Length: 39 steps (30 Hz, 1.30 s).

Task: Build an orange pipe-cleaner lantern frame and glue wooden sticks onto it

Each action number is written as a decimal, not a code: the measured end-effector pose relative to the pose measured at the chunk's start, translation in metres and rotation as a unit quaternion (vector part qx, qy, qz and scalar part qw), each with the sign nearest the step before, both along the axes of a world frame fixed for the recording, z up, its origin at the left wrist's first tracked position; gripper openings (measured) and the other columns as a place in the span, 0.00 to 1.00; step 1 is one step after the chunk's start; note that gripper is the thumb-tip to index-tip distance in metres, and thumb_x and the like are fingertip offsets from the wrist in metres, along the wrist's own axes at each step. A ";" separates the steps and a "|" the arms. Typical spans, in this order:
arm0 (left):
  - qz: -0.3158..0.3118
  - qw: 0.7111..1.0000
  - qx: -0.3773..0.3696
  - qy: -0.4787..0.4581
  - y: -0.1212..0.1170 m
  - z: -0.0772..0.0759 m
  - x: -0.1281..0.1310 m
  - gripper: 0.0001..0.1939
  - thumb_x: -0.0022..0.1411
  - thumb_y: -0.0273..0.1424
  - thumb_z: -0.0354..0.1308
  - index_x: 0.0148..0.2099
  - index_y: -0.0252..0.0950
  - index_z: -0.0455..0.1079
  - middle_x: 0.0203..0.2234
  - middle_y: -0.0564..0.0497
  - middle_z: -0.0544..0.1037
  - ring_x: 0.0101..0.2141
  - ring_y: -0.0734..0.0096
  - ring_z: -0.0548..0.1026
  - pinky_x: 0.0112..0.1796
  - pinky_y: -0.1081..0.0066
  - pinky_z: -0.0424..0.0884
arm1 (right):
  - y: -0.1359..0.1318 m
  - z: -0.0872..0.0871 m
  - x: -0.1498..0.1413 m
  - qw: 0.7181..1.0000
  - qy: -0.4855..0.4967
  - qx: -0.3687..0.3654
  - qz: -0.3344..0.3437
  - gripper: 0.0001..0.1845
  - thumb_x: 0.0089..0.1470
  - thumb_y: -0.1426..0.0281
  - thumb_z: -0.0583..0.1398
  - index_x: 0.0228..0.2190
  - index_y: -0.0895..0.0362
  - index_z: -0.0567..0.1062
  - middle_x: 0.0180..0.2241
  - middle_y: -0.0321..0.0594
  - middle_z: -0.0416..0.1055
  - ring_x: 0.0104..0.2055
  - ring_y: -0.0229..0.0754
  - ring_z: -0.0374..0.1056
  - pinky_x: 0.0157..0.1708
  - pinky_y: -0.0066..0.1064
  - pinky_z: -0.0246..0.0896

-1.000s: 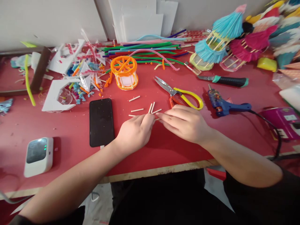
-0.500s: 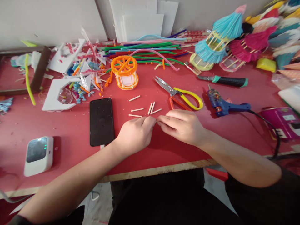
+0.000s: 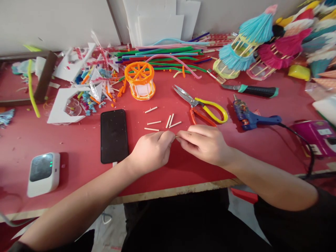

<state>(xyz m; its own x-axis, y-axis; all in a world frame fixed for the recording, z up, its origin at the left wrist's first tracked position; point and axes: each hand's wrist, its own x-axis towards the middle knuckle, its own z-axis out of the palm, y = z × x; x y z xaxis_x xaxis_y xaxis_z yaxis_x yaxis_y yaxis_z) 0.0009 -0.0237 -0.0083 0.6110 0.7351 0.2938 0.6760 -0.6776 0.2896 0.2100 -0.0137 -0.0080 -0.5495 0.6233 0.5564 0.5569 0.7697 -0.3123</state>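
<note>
My left hand [image 3: 154, 148] and my right hand [image 3: 203, 143] meet over the red table, both closed, pinching a small pale stick [image 3: 176, 136] between their fingertips. Most of that stick is hidden by the fingers. Just beyond my hands lie several short cut wooden sticks [image 3: 154, 123]. Behind them stands a small round frame [image 3: 139, 80] with an orange spoked top, upright pale sticks and an orange base. Scissors [image 3: 201, 105] with one yellow and one red handle lie beyond my right hand, blades pointing away to the left.
A phone [image 3: 114, 136] lies left of my left hand, with a white device [image 3: 44, 174] farther left. At right are a blue glue gun [image 3: 256, 118] with its cord and a utility knife [image 3: 252, 90]. Pipe cleaners [image 3: 162, 54], scraps and blue [image 3: 257, 28] and magenta [image 3: 283, 50] tower models fill the back.
My hands stay together in almost the same place, with only a slight shift of the right hand. The loose sticks and tools have not moved.
</note>
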 end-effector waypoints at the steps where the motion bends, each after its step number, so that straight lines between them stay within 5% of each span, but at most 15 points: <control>1: -0.002 1.000 -0.001 -0.001 0.000 0.000 0.000 0.11 0.66 0.23 0.45 0.36 0.34 0.68 0.23 0.50 0.75 0.22 0.69 0.72 0.23 0.71 0.66 | 0.000 0.000 0.000 1.000 -0.002 0.002 0.000 0.13 0.65 0.72 0.57 0.34 0.58 0.81 0.23 0.34 0.68 0.24 0.33 0.63 0.28 0.25 0.62; 22: 0.004 0.999 0.034 -0.019 0.000 0.000 0.004 0.11 0.66 0.23 0.44 0.35 0.34 0.68 0.20 0.52 0.72 0.20 0.70 0.69 0.21 0.72 0.63 | -0.001 -0.001 -0.004 0.998 -0.007 0.058 -0.018 0.14 0.65 0.74 0.55 0.32 0.58 0.79 0.21 0.32 0.64 0.23 0.33 0.60 0.27 0.25 0.62; 27: -0.027 0.995 0.073 0.057 0.004 -0.002 0.001 0.12 0.62 0.20 0.45 0.31 0.36 0.66 0.19 0.52 0.72 0.19 0.68 0.68 0.19 0.69 0.57 | 0.008 -0.004 0.004 0.993 -0.074 0.074 0.055 0.15 0.65 0.73 0.54 0.30 0.59 0.79 0.22 0.37 0.69 0.25 0.37 0.64 0.27 0.29 0.63; 31: -0.052 0.997 0.043 0.026 0.005 -0.001 0.000 0.11 0.64 0.22 0.46 0.33 0.36 0.67 0.21 0.52 0.73 0.21 0.68 0.69 0.20 0.69 0.57 | 0.015 0.000 0.012 0.992 -0.035 -0.032 0.118 0.15 0.66 0.72 0.54 0.31 0.58 0.78 0.23 0.37 0.70 0.25 0.36 0.65 0.27 0.28 0.64; 36: 0.013 0.970 -0.130 -0.203 0.010 0.007 -0.001 0.10 0.73 0.26 0.45 0.43 0.34 0.68 0.32 0.49 0.80 0.32 0.72 0.77 0.35 0.72 0.73 | 0.014 0.007 0.012 0.975 0.115 -0.190 0.018 0.13 0.65 0.73 0.55 0.49 0.53 0.75 0.25 0.32 0.74 0.22 0.34 0.66 0.23 0.27 0.63; 39: 0.030 0.951 -0.154 -0.267 0.016 0.007 -0.002 0.10 0.73 0.27 0.49 0.44 0.35 0.72 0.39 0.47 0.81 0.42 0.69 0.79 0.46 0.68 0.74 | 0.011 0.005 0.009 0.957 0.167 -0.238 -0.007 0.10 0.64 0.72 0.58 0.46 0.51 0.75 0.28 0.32 0.77 0.24 0.34 0.71 0.25 0.28 0.68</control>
